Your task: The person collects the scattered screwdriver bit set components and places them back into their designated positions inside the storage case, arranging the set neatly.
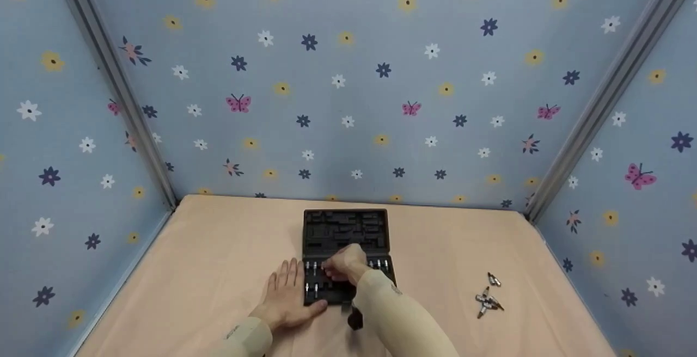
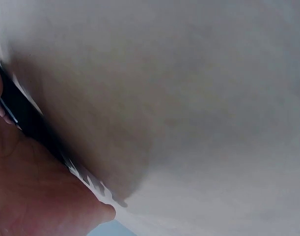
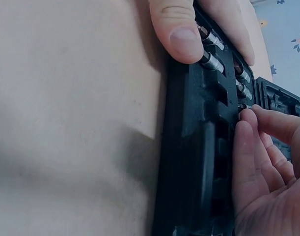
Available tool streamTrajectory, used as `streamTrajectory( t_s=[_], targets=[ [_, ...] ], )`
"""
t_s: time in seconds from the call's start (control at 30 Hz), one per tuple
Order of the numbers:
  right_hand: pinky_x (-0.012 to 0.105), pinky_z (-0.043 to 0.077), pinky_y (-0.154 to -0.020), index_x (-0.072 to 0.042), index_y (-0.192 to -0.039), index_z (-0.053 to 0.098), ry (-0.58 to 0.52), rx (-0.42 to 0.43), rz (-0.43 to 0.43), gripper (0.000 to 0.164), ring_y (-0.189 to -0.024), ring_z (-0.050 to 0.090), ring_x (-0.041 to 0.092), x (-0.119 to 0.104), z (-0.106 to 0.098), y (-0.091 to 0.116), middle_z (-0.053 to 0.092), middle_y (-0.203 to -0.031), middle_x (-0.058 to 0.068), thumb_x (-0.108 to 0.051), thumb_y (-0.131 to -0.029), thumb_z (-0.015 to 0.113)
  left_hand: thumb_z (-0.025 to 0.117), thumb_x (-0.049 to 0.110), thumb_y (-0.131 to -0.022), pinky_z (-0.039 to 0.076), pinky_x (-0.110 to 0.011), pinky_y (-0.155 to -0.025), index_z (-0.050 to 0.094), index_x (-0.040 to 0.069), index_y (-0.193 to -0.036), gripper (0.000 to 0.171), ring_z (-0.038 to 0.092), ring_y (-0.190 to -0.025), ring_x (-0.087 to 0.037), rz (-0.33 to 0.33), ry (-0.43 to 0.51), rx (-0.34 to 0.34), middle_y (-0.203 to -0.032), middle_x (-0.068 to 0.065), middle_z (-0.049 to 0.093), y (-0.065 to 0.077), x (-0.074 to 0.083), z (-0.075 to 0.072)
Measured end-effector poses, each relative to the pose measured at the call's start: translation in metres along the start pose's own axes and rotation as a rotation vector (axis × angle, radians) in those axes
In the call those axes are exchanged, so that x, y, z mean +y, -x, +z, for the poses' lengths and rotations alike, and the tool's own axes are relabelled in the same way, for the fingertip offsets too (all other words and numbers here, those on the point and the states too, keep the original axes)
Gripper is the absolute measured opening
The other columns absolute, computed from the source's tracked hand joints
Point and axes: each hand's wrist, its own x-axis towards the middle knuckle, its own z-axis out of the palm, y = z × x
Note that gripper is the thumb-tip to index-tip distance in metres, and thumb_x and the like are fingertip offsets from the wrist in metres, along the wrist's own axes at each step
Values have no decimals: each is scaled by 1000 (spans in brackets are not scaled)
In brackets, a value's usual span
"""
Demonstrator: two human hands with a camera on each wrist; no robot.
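Note:
A black bit socket case (image 1: 333,298) lies unfolded on the cloth, its moulded lid (image 1: 346,232) toward the back wall. Silver bit sockets (image 3: 213,61) sit in some of its slots, in two rows. My left hand (image 1: 286,296) lies along the case's left side with fingers straight, its thumb (image 3: 181,37) over the front corner. Over the back row, my right hand (image 1: 347,264) pinches a bit socket (image 3: 244,106) at its slot between thumb and fingertips. The right hand and forearm hide part of the case in the head view.
Several loose bit sockets (image 1: 488,302) lie in a small pile on the cloth at the right, with more just behind (image 1: 494,279). A dark rounded piece (image 1: 355,320) shows at the case's front, beside the right sleeve. Flower-patterned walls (image 1: 348,101) enclose the peach cloth (image 1: 234,248).

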Motion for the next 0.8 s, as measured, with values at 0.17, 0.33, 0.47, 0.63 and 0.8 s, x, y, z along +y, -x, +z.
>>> streamTrajectory(
  t_s=[0.17,0.33,0.47,0.63,0.8],
  targets=[
    [27,65,-59,-9,-91,76,19,29,4,18,-61,73,11,-2,2,4,78,-71,2,-1,-87,92,63,82,-98,10,-74,-141,12,-11,-176,131,9,-176,-55,-10,14,-4,-186,-35,9,-1,-3,2],
    [28,65,-57,-8,-91,75,30,55,-13,22,-61,74,12,3,4,0,78,-71,4,-1,-84,95,62,83,-99,10,-74,-141,12,-10,-176,131,8,-176,-54,-11,13,-12,-186,-35,8,0,-2,3],
    [28,66,-58,-8,-91,76,35,33,-39,21,-63,75,12,10,2,-1,79,-73,4,-1,-85,95,64,82,-98,11,-75,-140,13,-10,-175,131,9,-176,-55,-10,15,-17,-186,-36,9,1,-2,5],
    [28,68,-64,-6,-91,79,-8,-51,-79,12,-67,77,12,10,-5,1,82,-79,5,-2,-91,91,65,81,-98,11,-76,-140,13,-12,-175,132,9,-175,-56,6,14,7,-185,-37,10,2,-3,4],
    [30,70,-69,-1,-96,84,-72,-134,-89,3,-72,80,15,7,-18,5,85,-87,9,1,-97,82,64,82,-98,9,-75,-140,12,-11,-175,131,7,-176,-56,0,15,-17,-186,-36,8,-2,-2,1]
  ],
)
